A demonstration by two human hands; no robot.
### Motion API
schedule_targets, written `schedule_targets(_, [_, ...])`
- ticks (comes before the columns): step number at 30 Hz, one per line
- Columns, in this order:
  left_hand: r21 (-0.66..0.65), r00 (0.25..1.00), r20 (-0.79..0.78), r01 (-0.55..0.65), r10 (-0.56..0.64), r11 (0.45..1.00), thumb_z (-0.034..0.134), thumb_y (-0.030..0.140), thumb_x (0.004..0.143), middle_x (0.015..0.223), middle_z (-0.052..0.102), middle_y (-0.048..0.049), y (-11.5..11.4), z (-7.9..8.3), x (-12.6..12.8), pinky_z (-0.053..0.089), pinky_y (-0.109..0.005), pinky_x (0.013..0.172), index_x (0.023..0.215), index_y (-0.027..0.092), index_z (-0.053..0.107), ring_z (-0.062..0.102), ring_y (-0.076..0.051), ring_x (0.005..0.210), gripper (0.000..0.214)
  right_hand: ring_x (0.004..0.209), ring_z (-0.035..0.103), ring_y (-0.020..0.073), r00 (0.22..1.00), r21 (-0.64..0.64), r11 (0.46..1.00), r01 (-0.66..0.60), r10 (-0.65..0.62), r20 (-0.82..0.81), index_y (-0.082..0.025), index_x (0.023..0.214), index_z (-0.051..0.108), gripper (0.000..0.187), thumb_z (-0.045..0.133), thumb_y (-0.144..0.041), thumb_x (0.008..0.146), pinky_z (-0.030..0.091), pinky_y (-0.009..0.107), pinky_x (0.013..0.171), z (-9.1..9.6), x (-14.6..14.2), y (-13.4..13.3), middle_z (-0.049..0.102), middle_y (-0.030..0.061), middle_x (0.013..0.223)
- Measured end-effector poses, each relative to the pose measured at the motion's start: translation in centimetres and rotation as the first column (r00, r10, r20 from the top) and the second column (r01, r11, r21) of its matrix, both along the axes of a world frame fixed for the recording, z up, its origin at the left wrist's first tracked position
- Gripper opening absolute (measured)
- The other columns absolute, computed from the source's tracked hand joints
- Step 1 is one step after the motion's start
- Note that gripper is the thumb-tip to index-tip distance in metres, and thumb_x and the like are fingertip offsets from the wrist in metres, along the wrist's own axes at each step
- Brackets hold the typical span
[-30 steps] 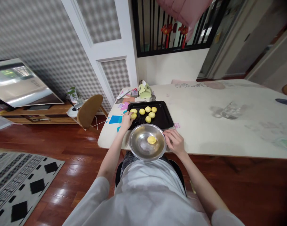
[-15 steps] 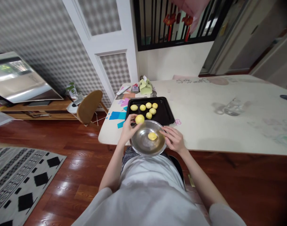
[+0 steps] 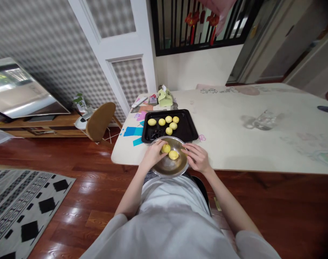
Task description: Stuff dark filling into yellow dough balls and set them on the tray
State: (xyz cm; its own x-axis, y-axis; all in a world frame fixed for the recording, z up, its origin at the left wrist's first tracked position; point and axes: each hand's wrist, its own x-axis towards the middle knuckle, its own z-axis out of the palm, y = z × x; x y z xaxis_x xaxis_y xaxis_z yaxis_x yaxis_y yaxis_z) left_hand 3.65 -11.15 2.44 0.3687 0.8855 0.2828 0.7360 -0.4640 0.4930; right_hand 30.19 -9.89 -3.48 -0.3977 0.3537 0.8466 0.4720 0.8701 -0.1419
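A steel bowl sits at the near edge of the pale table, in front of me. My left hand reaches into the bowl and its fingers are closed on a yellow dough ball. A second yellow ball lies in the bowl beside it. My right hand rests on the bowl's right rim with curled fingers. Behind the bowl lies a black baking tray with several yellow balls on it.
Blue and pink paper pieces and a green box lie at the table's left end. A clear glass object lies on the table's right part. A brown chair stands left of the table, over a red wooden floor.
My left hand took a yellow ball from the tray's left front corner, lifted it and brought it down into the bowl beside the other ball. My right hand stayed at the rim.
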Motion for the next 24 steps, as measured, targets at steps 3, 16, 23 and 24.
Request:
schedule_targets(3, [0.0, 0.996, -0.067, -0.061, 0.061, 0.998, 0.08, 0.016, 0.085, 0.131, 0.07, -0.0108, -0.1, -0.1, 0.3, 0.057, -0.048, 0.106, 0.125, 0.023, 0.066, 0.067, -0.032, 0.122, 0.043, 0.121, 0.071, 0.0287, 1.0, -0.01, 1.0, -0.007, 0.007, 0.002, -0.022, 0.126, 0.075, 0.036, 0.053, -0.019, 0.098, 0.063, 0.048, 0.096, 0.0, 0.0, 0.0, 0.078, 0.0107, 0.126])
schedule_targets(16, [-0.029, 0.995, -0.1, -0.03, 0.027, 0.999, 0.08, 0.015, 0.087, 0.143, 0.066, -0.0117, -0.3, 0.0, 0.4, 0.055, -0.047, 0.111, 0.139, 0.021, 0.062, 0.066, -0.03, 0.13, 0.055, 0.119, 0.07, 0.0291, 1.0, 0.009, 1.0, -0.018, 0.018, 0.017, -0.02, 0.121, 0.075, 0.032, 0.054, -0.018, 0.097, 0.063, 0.047, 0.093, 0.2, 0.0, 0.0, 0.078, 0.0123, 0.124])
schedule_targets(23, [-0.06, 0.986, -0.162, -0.045, 0.035, 0.997, 0.079, 0.015, 0.089, 0.138, 0.07, -0.01, -1.0, 0.7, 0.6, 0.058, -0.043, 0.105, 0.135, 0.022, 0.066, 0.069, -0.029, 0.123, 0.049, 0.12, 0.07, 0.0287, 1.0, -0.012, 1.0, -0.025, 0.025, 0.009, -0.022, 0.123, 0.075, 0.034, 0.053, -0.019, 0.097, 0.063, 0.048, 0.094, -0.1, 0.0, 0.1, 0.077, 0.0111, 0.126])
schedule_targets(24, [-0.06, 0.986, -0.165, -0.043, 0.033, 0.997, 0.078, 0.015, 0.089, 0.137, 0.071, -0.0096, -1.0, 0.8, 0.6, 0.058, -0.042, 0.105, 0.135, 0.022, 0.067, 0.07, -0.028, 0.123, 0.048, 0.12, 0.07, 0.0288, 1.0, -0.012, 1.0, -0.028, 0.028, 0.008, -0.022, 0.123, 0.075, 0.034, 0.054, -0.018, 0.097, 0.063, 0.048, 0.094, -0.1, 0.0, 0.0, 0.077, 0.0112, 0.126])
